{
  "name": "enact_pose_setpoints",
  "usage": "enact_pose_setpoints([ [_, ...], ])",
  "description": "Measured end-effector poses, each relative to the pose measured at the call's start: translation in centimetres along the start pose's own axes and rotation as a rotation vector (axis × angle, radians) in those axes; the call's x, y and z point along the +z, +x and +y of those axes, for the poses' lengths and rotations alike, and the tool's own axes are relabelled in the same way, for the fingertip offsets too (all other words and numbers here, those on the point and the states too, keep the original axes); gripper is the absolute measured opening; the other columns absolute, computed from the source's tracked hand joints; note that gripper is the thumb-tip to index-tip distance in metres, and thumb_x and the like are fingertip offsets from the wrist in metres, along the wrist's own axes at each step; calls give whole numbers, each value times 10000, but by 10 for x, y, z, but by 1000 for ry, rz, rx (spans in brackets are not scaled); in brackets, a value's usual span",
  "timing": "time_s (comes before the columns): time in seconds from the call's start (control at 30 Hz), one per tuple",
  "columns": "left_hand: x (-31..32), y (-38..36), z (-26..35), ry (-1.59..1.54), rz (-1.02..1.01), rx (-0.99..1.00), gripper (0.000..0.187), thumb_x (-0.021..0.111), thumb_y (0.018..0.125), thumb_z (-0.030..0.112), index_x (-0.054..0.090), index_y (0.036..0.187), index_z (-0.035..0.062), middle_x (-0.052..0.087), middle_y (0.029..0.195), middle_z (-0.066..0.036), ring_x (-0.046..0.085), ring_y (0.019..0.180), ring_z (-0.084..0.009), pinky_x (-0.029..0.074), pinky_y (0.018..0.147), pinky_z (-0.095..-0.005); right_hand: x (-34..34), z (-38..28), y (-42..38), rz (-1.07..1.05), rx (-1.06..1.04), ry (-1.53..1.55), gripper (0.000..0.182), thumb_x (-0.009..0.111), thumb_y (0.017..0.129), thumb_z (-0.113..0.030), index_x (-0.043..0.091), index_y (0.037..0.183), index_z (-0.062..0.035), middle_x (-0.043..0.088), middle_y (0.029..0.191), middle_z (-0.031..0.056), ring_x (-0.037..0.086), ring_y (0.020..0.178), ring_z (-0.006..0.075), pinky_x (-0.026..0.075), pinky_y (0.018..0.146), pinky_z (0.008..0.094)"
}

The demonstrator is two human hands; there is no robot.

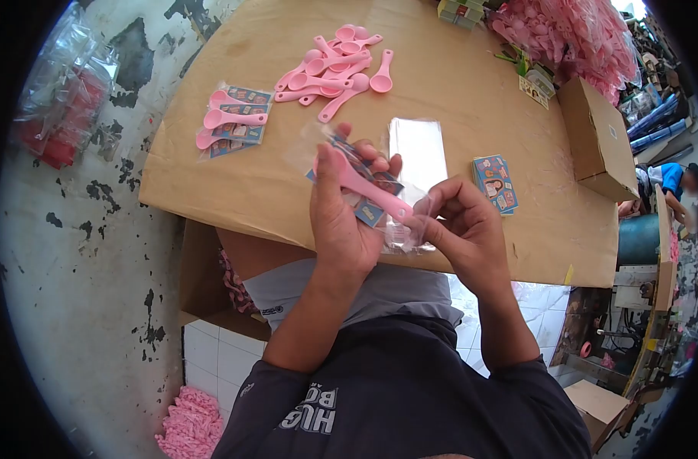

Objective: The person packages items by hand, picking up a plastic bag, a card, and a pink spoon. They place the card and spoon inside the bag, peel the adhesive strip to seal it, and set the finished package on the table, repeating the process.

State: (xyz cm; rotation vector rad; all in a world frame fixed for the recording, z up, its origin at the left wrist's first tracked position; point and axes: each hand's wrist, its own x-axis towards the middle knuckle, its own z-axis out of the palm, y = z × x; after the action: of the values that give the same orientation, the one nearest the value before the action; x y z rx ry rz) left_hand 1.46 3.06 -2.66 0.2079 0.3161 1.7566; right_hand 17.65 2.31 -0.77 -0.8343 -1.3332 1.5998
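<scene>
A pink spoon (362,186) and a printed card (370,191) are gripped in the left hand (341,222) above the cardboard sheet (471,115). The clear bag (405,222) around them is pinched by the right hand (464,226). Loose spoons (337,69) lie farther off.

Cardboard-topped table (234,183) over worn, paint-flaked concrete floor (81,291), white tiles (211,359) underneath, daylight overall.

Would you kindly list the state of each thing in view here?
left hand: closed on pink spoon and cards.
right hand: pinching the clear bag.
loose spoons: heaped on the cardboard.
finished packs: stacked, left side.
card stack: lying flat, unbagged.
</scene>
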Motion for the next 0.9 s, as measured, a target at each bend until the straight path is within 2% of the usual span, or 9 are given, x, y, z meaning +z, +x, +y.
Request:
enact_pose_setpoints([
  [0.13, -1, -4, -14, -56, -52, -150, 423, 524, 1081, 358, 470, 1379, 64, 597, 986, -50, 633, 924, -154, 552, 983, -375, 3, 12, 6, 142, -39, -181, 347, 819, 877, -89, 479, 948, -79, 496, 883, -30, 496, 761, 22, 443, 666, 187],
  [0.47, -1, -1, -15, -55, -69, -305, 376, 492, 1096, 302, 455, 1371, 48, 625, 1016, -77, 656, 943, -178, 566, 954, -381, -10, 24, 9, 127, -90, -172, 409, 864, 832, -120, 500, 1012, -75, 525, 931, -48, 454, 737, 6, 395, 636, 182],
  [0.57, -5, -1, -15, -45, -125, -275, 371, 484, 1098, 287, 457, 1375, 41, 638, 1052, -89, 668, 990, -192, 575, 951, -378, -4, 20, 10, 190, -198, -328, 472, 884, 794, -128, 523, 1090, -61, 556, 942, -10, 486, 761, 52, 430, 646, 215],
  [0.63, -5, -2, -11, 5, -105, -276, 377, 480, 1099, 283, 445, 1386, 40, 641, 1145, -126, 659, 1084, -227, 555, 1003, -420, 3, 13, 11, 318, -446, -537, 518, 878, 755, -105, 616, 1200, -79, 639, 1048, 78, 575, 881, 157, 497, 706, 286],
  [0.67, -4, -2, -9, 7, -104, -274, 377, 480, 1099, 283, 445, 1386, 40, 641, 1145, -126, 659, 1084, -227, 555, 1003, -420, 1, 12, 12, 316, -446, -535, 518, 878, 755, -105, 616, 1200, -79, 639, 1048, 78, 575, 881, 157, 497, 706, 286],
  [0.73, 0, -1, -5, 55, -16, -259, 379, 482, 1096, 277, 441, 1390, 41, 619, 1267, -165, 623, 1188, -270, 518, 1059, -457, -8, 10, 15, 168, -805, -851, 501, 859, 736, -104, 721, 1217, -129, 676, 1207, 166, 608, 1114, 286, 533, 854, 364],
  [0.77, 0, 0, -2, 54, -16, -257, 379, 482, 1096, 277, 441, 1390, 41, 619, 1267, -165, 623, 1188, -270, 518, 1059, -457, -11, 5, 13, 167, -806, -852, 501, 859, 736, -104, 721, 1217, -129, 676, 1207, 166, 608, 1114, 286, 533, 854, 364],
  [0.83, 2, 2, 5, 96, 14, -227, 373, 488, 1092, 265, 448, 1389, 44, 588, 1345, -179, 590, 1243, -291, 486, 1096, -468, -17, -10, 8, -144, -835, -723, 364, 839, 742, -107, 798, 1100, -156, 642, 1353, 195, 563, 1281, 367, 484, 1024, 435],
  [0.9, 5, 1, 11, 129, 21, -207, 387, 474, 1093, 285, 453, 1396, 46, 563, 1402, -187, 570, 1280, -302, 479, 1102, -455, -26, -14, 7, -38, -738, -536, 281, 777, 810, -104, 792, 1089, -131, 638, 1372, 189, 519, 1350, 395, 409, 1116, 468],
])
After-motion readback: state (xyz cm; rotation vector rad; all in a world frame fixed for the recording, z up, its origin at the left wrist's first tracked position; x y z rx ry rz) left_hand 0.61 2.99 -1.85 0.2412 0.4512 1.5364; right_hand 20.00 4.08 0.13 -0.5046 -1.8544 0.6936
